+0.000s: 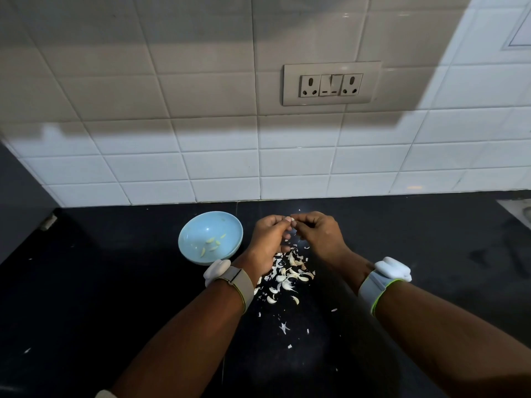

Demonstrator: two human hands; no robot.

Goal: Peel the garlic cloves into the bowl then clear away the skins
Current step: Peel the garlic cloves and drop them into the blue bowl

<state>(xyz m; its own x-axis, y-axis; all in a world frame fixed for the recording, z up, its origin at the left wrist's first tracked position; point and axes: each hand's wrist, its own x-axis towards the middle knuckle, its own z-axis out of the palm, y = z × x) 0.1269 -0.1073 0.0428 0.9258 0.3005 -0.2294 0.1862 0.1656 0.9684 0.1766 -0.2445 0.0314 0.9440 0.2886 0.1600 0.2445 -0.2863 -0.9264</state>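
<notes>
wristbands (376, 285) nearest, skins (287, 278) scattered on counter (115, 282); left hand (270, 239) and right hand (319, 234) pinching one clove (292, 221) beside bowl (188, 239).

Bare forearms, each wrist wearing a grey band (238, 285) carrying a white device (392, 268).

Overall exposure is dim. A broad dark shadow covers the upper wall (143, 67); its lower edge steps across the tiles, and below it they are evenly lit. A brighter band runs diagonally at upper right. The black desk (86, 297) is underexposed, with faint dull reflections at right. Wide-angle distortion bends the tile lines outward toward the edges. Focus is acceptable at centre; the hands (293, 234) are slightly soft. No strong glare.
</notes>
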